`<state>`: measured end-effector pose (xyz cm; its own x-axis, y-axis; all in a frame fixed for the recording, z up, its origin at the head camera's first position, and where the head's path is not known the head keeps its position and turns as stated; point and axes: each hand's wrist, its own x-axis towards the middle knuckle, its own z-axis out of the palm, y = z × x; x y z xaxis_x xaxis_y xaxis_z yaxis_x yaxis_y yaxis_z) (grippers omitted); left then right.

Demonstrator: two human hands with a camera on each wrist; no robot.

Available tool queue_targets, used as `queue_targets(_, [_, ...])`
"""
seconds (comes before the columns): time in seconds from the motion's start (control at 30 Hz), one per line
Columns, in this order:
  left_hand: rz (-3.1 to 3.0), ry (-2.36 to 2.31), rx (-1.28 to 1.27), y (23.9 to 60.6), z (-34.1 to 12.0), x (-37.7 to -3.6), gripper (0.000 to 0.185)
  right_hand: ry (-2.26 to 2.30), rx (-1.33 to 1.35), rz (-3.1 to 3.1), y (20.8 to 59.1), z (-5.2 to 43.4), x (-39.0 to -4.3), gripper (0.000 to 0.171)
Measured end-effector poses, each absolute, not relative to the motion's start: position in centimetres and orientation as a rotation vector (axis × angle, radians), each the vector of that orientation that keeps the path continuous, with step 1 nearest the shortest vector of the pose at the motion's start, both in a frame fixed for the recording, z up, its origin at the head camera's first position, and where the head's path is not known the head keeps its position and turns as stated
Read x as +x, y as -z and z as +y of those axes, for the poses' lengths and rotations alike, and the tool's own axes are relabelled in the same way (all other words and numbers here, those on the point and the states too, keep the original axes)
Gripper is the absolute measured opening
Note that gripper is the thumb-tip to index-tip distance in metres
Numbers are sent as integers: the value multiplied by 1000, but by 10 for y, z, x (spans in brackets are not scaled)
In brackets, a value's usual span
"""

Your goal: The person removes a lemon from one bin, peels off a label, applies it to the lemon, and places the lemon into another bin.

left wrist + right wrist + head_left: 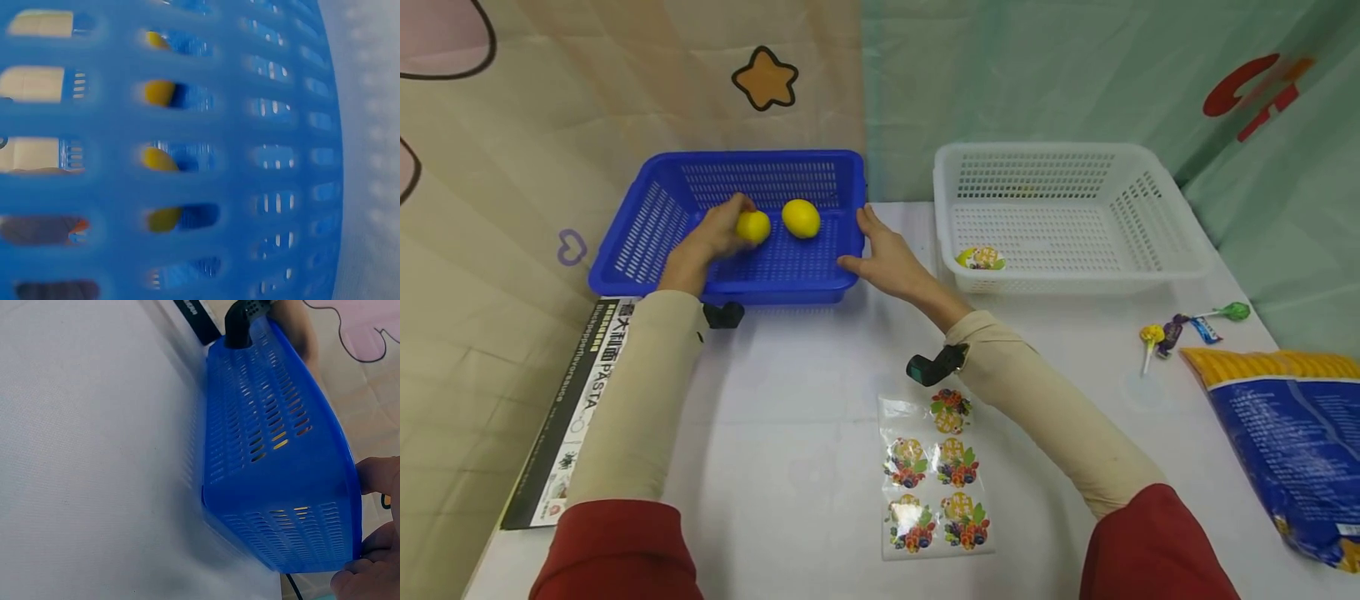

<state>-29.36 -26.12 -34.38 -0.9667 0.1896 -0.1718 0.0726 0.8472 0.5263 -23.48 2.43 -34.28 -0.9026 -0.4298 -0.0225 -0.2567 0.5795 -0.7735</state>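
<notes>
In the head view, my left hand reaches inside the blue basket and grips a lemon. A second lemon lies just to its right on the basket floor. My right hand holds the basket's right rim near the front corner, thumb and fingers over the edge. From the right wrist, the fingers show at that rim. The left wrist view looks through the slotted wall, with yellow patches of lemon behind the slots.
A white basket stands at the right, holding a stickered lemon. A sticker sheet lies in front. Right of it are lollipops, small wrapped candies and a blue-yellow bag. A pasta box lies under my left forearm.
</notes>
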Motion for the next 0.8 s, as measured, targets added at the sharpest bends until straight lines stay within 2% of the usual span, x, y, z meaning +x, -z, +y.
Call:
queue_targets(0.13, [2811, -734, 230, 342, -261, -294, 51, 1226, -563, 2603, 343, 25, -234, 85])
queue_targets(0.4, [2833, -742, 248, 338, -269, -292, 55, 1241, -570, 2593, 344, 25, -234, 84])
queue_targets(0.8, [2854, -1010, 302, 306, -270, -257, 58, 1219, -578, 2609, 342, 27, -234, 85])
